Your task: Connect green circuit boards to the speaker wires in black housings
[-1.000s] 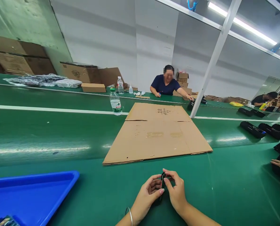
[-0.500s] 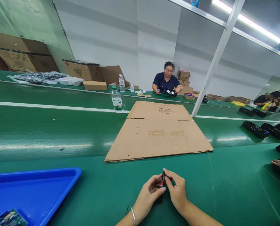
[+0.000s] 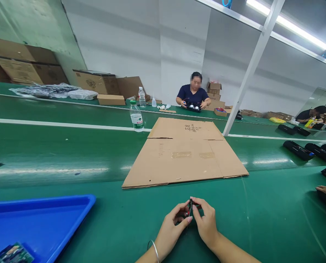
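You have a small dark piece (image 3: pixel 190 208) between your two hands, just above the green work surface (image 3: pixel 119 230) and in front of the near edge of a flat cardboard sheet (image 3: pixel 185 164). It is thin and narrow, turned nearly edge-on to the view and standing close to upright, with its top leaning slightly to the right. Most of it looks black; a pale, fine line runs along its edge, and a spot of red shows on the side toward your left fingers. The upper end looks black and a little thicker. Your fingers hide much of the rest, so its full outline and any markings cannot be told.

Your left hand (image 3: pixel 170 228) pinches it from the left, the thumb low on it and the fingers curled behind. Your right hand (image 3: pixel 207 221) holds the upper end in a narrow pinch between thumb and fingertips. To your left lies a blue tray (image 3: pixel 23 215) with green circuit boards (image 3: pixel 16 253) in its near part.
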A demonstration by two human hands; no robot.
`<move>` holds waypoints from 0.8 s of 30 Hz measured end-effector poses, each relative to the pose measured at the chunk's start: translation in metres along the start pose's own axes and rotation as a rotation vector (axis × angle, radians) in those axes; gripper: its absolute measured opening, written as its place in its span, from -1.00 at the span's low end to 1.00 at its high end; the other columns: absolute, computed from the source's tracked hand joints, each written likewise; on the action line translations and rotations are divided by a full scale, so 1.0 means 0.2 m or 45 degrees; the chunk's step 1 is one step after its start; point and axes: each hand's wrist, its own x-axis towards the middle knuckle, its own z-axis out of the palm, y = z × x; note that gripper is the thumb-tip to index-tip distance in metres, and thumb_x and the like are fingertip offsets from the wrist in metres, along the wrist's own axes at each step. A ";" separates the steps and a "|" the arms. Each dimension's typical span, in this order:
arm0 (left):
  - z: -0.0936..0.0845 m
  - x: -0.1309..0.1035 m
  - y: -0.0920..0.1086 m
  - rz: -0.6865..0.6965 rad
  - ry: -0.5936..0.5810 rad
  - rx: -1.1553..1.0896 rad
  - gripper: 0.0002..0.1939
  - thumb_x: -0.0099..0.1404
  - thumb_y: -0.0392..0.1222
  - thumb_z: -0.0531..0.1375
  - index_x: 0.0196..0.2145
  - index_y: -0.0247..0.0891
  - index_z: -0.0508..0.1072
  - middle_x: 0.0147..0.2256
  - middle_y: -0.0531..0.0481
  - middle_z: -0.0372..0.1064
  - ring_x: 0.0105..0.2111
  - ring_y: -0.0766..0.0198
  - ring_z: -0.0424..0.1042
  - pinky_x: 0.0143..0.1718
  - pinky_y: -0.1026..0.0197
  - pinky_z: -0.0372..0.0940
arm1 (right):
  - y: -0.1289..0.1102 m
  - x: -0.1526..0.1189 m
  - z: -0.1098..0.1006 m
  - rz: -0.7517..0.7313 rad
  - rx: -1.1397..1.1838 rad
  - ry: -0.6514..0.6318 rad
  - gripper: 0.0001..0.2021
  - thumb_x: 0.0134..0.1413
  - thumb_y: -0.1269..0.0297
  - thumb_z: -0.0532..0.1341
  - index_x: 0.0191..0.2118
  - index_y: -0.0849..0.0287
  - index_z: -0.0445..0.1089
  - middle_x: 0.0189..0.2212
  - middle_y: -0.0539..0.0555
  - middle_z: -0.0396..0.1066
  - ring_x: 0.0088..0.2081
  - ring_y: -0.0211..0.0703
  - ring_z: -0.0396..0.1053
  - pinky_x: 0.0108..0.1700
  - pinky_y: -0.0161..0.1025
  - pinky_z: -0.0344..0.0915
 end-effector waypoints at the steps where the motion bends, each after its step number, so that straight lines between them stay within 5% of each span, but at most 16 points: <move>1: 0.00 0.00 0.00 -0.004 -0.019 -0.016 -0.52 -0.01 -0.05 0.23 -0.11 -0.24 0.36 -0.29 -0.07 0.35 -0.27 0.18 0.32 -0.24 0.18 0.29 | 0.00 0.00 0.00 -0.005 0.008 0.012 -0.80 0.08 0.42 0.02 -0.20 0.12 0.31 -0.26 0.02 0.40 -0.24 -0.27 0.36 -0.25 -0.35 0.34; 15: -0.02 0.01 0.01 -0.051 -0.058 -0.037 -0.53 -0.08 0.04 0.27 -0.21 -0.25 0.43 -0.36 -0.02 0.33 -0.36 0.24 0.29 -0.25 0.18 0.29 | 0.00 0.02 -0.01 -0.143 -0.019 -0.013 -0.83 0.10 0.44 0.00 -0.26 0.13 0.30 -0.29 0.05 0.38 -0.24 -0.28 0.33 -0.20 -0.34 0.29; 24: -0.03 0.01 0.04 -0.086 -0.025 -0.001 -0.53 0.00 0.03 0.21 -0.14 -0.23 0.43 -0.33 -0.05 0.30 -0.31 0.21 0.27 -0.25 0.20 0.25 | 0.01 0.02 0.00 0.063 -0.141 0.004 -0.82 0.09 0.31 0.01 -0.39 0.19 0.32 -0.49 0.01 0.40 -0.46 -0.28 0.35 -0.42 -0.39 0.26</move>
